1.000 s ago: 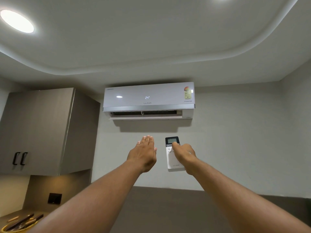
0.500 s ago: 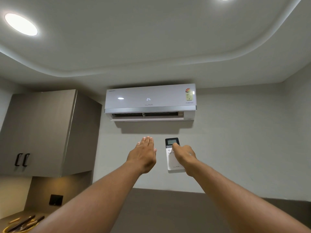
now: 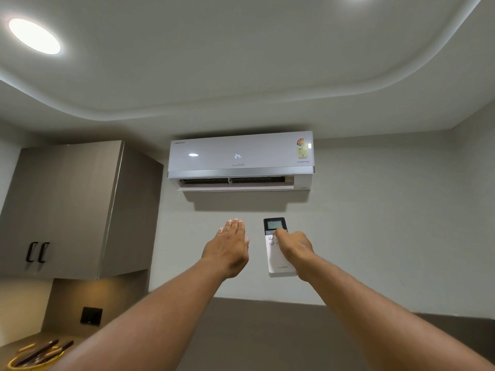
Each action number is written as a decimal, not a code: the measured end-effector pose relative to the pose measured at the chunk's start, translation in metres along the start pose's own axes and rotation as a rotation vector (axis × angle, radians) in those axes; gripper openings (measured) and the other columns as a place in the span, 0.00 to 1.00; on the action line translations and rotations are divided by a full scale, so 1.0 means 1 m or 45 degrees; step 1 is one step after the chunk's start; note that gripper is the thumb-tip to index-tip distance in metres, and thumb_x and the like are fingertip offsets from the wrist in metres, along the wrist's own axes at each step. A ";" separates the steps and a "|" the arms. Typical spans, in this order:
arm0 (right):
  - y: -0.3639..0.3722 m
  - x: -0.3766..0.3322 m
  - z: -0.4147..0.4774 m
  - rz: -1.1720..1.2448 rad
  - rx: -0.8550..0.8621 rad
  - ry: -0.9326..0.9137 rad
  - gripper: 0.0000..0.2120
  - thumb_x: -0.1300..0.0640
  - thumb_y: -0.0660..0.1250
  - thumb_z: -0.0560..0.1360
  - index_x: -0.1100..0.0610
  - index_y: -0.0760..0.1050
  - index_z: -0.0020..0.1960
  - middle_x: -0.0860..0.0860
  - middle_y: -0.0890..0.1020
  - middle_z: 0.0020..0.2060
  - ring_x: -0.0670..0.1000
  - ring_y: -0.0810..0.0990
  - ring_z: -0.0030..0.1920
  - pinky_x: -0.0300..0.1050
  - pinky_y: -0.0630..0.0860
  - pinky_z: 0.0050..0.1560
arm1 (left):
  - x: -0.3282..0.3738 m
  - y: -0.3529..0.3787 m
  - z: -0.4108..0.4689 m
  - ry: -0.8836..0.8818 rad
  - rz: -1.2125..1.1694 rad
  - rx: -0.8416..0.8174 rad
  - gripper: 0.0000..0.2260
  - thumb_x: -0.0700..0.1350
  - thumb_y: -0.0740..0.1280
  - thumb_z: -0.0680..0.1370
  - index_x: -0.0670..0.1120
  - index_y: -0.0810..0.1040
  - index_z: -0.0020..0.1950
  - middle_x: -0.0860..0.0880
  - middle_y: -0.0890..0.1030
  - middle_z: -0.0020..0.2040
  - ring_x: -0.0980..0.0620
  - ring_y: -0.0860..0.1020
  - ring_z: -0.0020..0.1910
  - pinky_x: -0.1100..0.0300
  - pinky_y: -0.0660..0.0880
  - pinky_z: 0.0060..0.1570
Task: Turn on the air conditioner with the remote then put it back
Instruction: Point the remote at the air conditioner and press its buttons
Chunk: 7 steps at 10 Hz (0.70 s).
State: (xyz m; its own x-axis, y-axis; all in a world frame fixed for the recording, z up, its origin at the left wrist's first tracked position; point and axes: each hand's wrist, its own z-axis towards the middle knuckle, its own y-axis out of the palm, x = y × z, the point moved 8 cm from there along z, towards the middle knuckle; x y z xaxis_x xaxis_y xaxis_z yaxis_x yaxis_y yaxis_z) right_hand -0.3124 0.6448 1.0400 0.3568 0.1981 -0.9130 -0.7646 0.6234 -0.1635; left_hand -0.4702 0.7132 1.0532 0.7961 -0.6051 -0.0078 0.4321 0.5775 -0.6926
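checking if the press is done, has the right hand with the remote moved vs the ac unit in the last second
No. The right hand holds the remote in the same spot below the air conditioner; only the camera shifted.

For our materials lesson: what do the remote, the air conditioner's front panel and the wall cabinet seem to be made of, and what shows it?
Remote: matt white plastic, probably; moulded body, dark screen.
Air conditioner front panel: glossy, plastic or glass-like; it mirrors a ceiling light.
Wall cabinet: likely laminate board, matt grey-brown, with faint grain and black handles.
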 end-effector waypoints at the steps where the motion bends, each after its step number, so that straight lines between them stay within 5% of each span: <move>1: -0.001 0.000 0.000 0.001 0.002 -0.001 0.12 0.51 0.60 0.72 0.59 0.75 0.41 0.56 0.81 0.39 0.57 0.79 0.35 0.42 0.72 0.33 | -0.002 0.001 -0.001 -0.003 -0.006 -0.006 0.26 0.51 0.44 0.82 0.43 0.45 0.78 0.46 0.47 0.79 0.50 0.45 0.77 0.55 0.45 0.73; 4: 0.000 0.001 -0.002 0.019 0.004 0.008 0.10 0.52 0.60 0.72 0.58 0.74 0.41 0.55 0.80 0.37 0.55 0.78 0.33 0.41 0.71 0.32 | -0.002 -0.001 -0.002 0.000 -0.009 -0.001 0.26 0.51 0.44 0.82 0.43 0.45 0.78 0.45 0.47 0.79 0.50 0.46 0.77 0.55 0.45 0.73; 7: -0.007 0.001 -0.005 -0.026 0.029 -0.085 0.17 0.44 0.74 0.66 0.55 0.75 0.46 0.54 0.81 0.40 0.54 0.80 0.37 0.41 0.72 0.30 | 0.011 0.003 -0.001 0.008 -0.053 0.006 0.26 0.52 0.44 0.82 0.43 0.45 0.78 0.46 0.47 0.79 0.50 0.45 0.77 0.54 0.45 0.73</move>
State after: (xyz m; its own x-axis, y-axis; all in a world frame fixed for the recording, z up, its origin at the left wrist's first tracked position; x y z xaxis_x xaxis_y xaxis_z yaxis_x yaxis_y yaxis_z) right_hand -0.3095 0.6363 1.0386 0.4077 0.2344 -0.8825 -0.7445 0.6450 -0.1726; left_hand -0.4605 0.7077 1.0500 0.7750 -0.6318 0.0163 0.4665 0.5545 -0.6892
